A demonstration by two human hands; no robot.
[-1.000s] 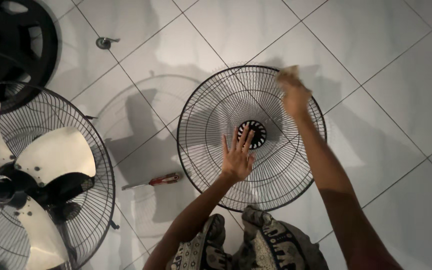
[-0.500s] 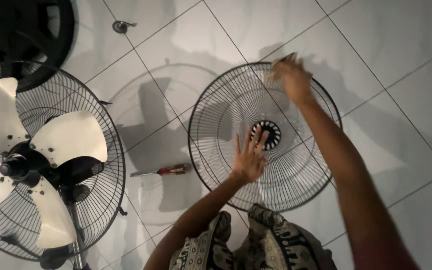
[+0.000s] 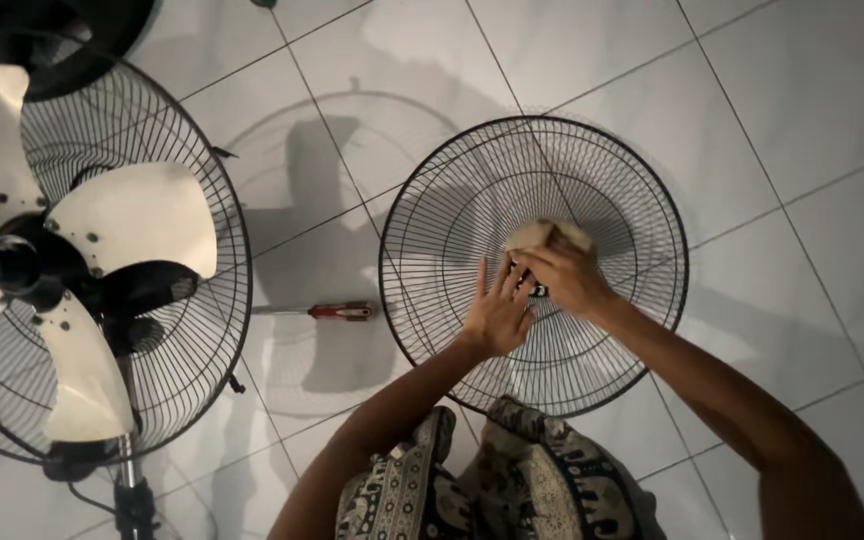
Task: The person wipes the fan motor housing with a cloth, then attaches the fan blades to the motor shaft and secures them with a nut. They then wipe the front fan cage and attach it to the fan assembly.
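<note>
Pressing cloth (image 3: pixel 548 234) under right hand (image 3: pixel 567 277), fan grille (image 3: pixel 432 215) centre

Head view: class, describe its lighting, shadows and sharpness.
Head view: dim overall, with hard light casting a ringed shadow of the round black wire fan guard onto the glossy white floor tiles; the left hand looks sharp, the right hand and its pale cloth slightly soft.

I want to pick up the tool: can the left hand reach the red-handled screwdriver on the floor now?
Probably yes: the left hand lies flat on the fan grille, the screwdriver lies just beside its rim, nothing between.
</note>
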